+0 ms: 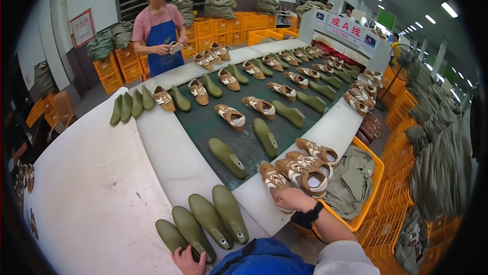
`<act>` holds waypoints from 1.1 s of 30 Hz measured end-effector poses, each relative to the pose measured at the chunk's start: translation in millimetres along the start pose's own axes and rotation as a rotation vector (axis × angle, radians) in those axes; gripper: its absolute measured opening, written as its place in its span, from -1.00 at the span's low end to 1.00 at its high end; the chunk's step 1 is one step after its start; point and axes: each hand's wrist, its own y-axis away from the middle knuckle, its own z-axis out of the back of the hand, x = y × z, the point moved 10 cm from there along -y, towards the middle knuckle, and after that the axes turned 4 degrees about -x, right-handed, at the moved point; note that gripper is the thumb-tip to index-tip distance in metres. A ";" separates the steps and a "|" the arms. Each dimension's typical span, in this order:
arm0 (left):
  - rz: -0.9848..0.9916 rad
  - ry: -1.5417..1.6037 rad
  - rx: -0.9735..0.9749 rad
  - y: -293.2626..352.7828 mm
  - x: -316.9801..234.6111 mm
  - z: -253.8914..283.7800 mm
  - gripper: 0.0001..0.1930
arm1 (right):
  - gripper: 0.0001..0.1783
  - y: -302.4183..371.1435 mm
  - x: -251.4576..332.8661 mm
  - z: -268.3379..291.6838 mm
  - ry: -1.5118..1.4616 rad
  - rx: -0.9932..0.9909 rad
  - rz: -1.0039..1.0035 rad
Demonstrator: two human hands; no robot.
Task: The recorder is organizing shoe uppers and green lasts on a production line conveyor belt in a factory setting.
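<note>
Four dark green shoe lasts (209,216) lie side by side on the white tabletop in front of me. My left hand (189,261) reaches up from the lower edge with its fingers closed around the heel ends of the two leftmost lasts. Part of its grip is hidden. To the right, my right hand (295,199), with a black band on its wrist, grips the near end of a brown and white sneaker (273,175). That sneaker stands beside several like it (305,169), next to the conveyor.
A green conveyor belt (203,122) carries paired sneakers and lasts away from me. Across it a person in a blue apron (165,46) holds a shoe. More lasts (131,106) stand far left. Orange crates (378,173) with grey-green cloth (351,181) line my right.
</note>
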 end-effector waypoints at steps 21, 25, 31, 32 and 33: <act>-0.059 0.017 0.017 3.8 -1.5 -5.6 -0.56 | -0.67 60.7 -5.9 37.5 -0.648 -0.420 -0.297; -0.040 0.017 0.018 2.1 -2.0 -5.0 -0.55 | -0.65 51.4 -17.7 25.3 -1.330 -0.393 -0.347; -0.057 -0.002 0.039 4.9 4.9 -10.7 -0.55 | -0.53 39.6 5.5 23.1 -2.414 -0.141 -0.157; -0.062 0.028 0.042 3.1 1.5 -10.1 -0.55 | -0.51 44.4 4.4 27.6 -2.387 -0.216 -0.259; -0.049 0.018 0.040 1.4 0.5 -8.7 -0.55 | -0.52 46.7 5.9 32.5 -2.389 -0.246 -0.318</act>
